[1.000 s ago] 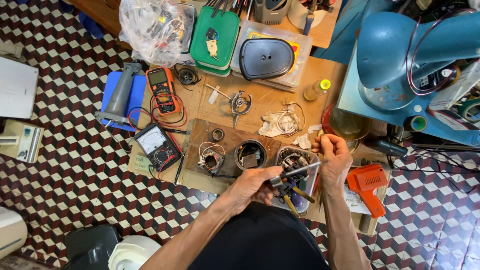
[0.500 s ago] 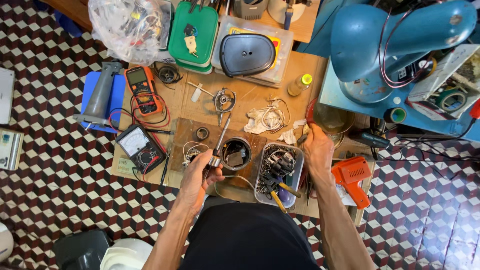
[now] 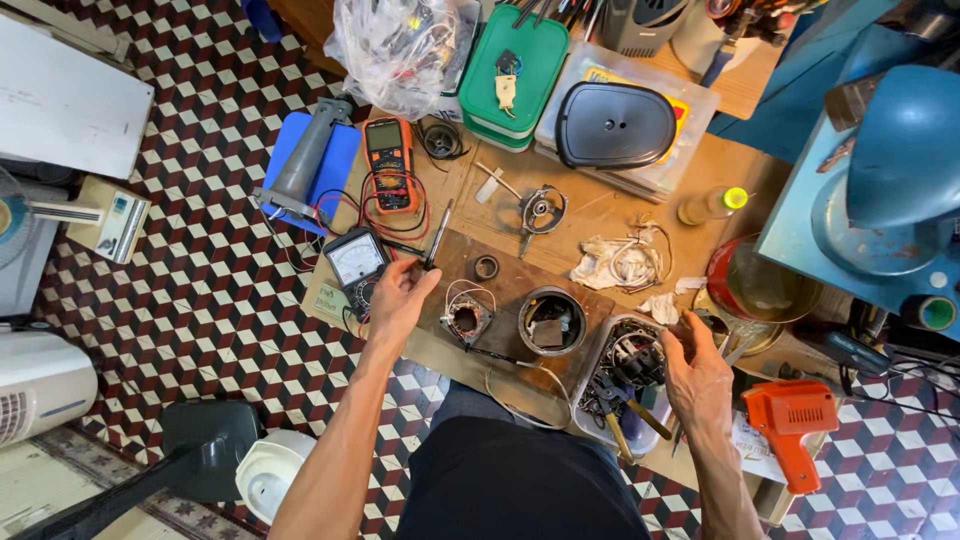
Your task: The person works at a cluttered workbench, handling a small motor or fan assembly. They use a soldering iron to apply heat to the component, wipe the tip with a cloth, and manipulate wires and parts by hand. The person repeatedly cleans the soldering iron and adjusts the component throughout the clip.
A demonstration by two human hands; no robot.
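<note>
My left hand (image 3: 400, 295) is at the left end of a dark wooden board (image 3: 520, 270) and pinches a slender dark tool (image 3: 437, 235) that points away from me. Just left of it lies an analog meter (image 3: 355, 262). On the board sit a wound stator (image 3: 467, 318), a round motor housing (image 3: 550, 320) and a small metal ring (image 3: 486, 267). My right hand (image 3: 695, 375) hovers back-up over the right edge of a grey tray (image 3: 590, 415) of parts. Its fingers are curled, and what they grip is hidden.
An orange digital meter (image 3: 390, 165) with red and black leads lies at the back left. Yellow-handled pliers (image 3: 625, 425) lie in the tray and an orange soldering gun (image 3: 795, 420) to its right. A black oval cover (image 3: 615, 125), green box (image 3: 510, 60), rag (image 3: 620, 262) and blue machine (image 3: 900, 170) fill the back.
My left hand has gone from the tray to the motor housing and on to the board's left end, still with the slender tool. My right hand has come back toward me over the tray.
</note>
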